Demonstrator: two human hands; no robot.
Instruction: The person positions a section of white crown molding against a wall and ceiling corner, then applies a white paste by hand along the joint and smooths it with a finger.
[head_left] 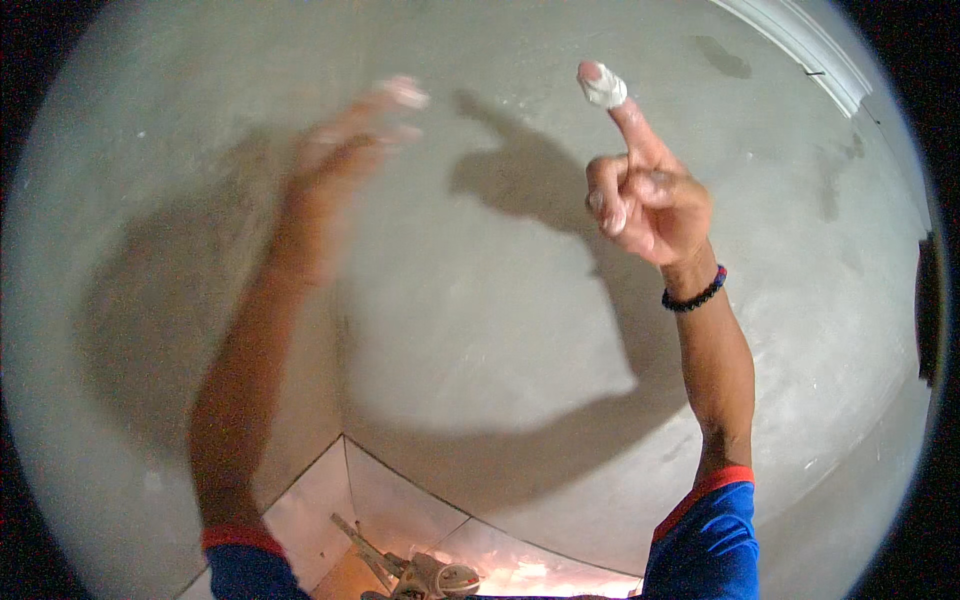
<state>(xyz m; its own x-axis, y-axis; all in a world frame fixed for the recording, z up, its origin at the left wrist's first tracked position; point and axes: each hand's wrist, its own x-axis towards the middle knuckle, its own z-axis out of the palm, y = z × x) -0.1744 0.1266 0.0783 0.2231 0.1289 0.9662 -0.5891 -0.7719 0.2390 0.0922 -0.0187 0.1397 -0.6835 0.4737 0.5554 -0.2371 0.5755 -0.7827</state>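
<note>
My right hand is raised before the grey plastered wall. Its index finger points up, and a thick lump of white paste coats that fingertip. The other fingers curl loosely toward the palm with white smears on them; no tool is in this hand. Smeared by motion, my left hand is up near the wall corner. White shows on its fingertips, and a gap separates the thumb from the fingers, with nothing visible between them. A dark beaded bracelet circles my right wrist.
White moulding runs along the upper right. Pale tiles line the walls low down, meeting in the corner. Below stands a dusty object with bars and a round part, its kind unclear. A dark object is at the right edge.
</note>
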